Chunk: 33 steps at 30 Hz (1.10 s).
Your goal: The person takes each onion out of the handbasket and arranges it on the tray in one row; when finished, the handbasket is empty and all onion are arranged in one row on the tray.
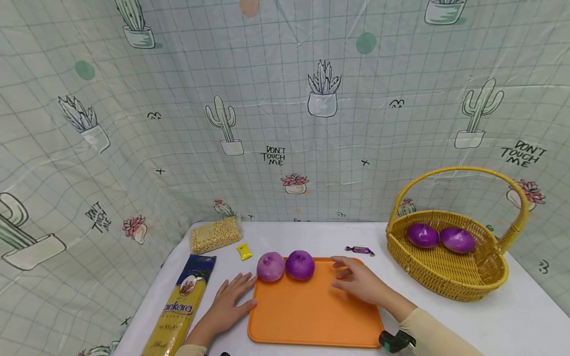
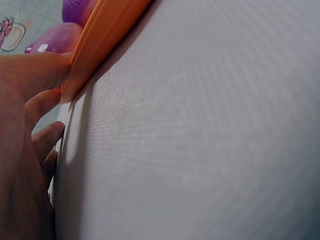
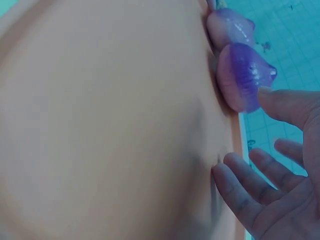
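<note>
Both hands lie open, gripping nothing. On the white table [image 1: 525,316] sits an orange tray [image 1: 311,316]. The left hand [image 1: 229,304] rests flat on the table at the tray's left edge, thumb and fingers touching its rim, as the left wrist view shows. The right hand [image 1: 362,283] lies on the tray's far right part with fingers spread and relaxed, fingertips pointing toward two purple onions [image 1: 286,266] that stand side by side, touching, on the tray's far edge. A yellow wicker basket [image 1: 445,279] at the right holds two more onions [image 1: 440,237]. A spaghetti packet [image 1: 182,306] lies left of the left hand.
</note>
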{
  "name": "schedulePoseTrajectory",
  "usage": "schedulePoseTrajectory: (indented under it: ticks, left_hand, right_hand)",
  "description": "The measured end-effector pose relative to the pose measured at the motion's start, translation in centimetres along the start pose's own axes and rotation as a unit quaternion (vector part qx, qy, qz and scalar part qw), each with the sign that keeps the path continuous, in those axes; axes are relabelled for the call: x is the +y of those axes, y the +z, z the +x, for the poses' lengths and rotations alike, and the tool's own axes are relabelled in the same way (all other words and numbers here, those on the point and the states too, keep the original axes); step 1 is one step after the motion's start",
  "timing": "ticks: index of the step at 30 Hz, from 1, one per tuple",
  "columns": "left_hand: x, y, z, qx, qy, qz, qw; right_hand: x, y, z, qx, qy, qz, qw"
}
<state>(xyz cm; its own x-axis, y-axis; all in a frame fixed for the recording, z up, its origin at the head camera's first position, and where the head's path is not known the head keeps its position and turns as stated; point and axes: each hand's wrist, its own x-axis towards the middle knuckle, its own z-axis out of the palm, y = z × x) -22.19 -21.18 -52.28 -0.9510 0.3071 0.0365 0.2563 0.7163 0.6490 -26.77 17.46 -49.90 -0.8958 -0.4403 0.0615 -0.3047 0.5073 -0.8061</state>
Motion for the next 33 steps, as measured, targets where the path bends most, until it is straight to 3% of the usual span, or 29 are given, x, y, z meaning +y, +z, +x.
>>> schedulePoseTrajectory:
  ticks: [17, 27, 33]
  left_hand:
    - [-0.2, 0.1, 0.1, 0.001, -0.001, 0.003, 1.0]
    - [-0.3, 0.1, 0.0, 0.004, 0.001, 0.004, 1.0]
    - [-0.4, 0.2, 0.0, 0.004, 0.0, 0.004, 1.0]
  right_hand:
    - [0.8, -1.6, -2.0, -0.002, -0.002, 0.02, 1.0]
    - [0.7, -2.6, -3.3, 0.005, 0.021, 0.025, 0.999]
    - [1.1, -3.7, -4.3, 0.015, 0.0, 0.024, 1.0]
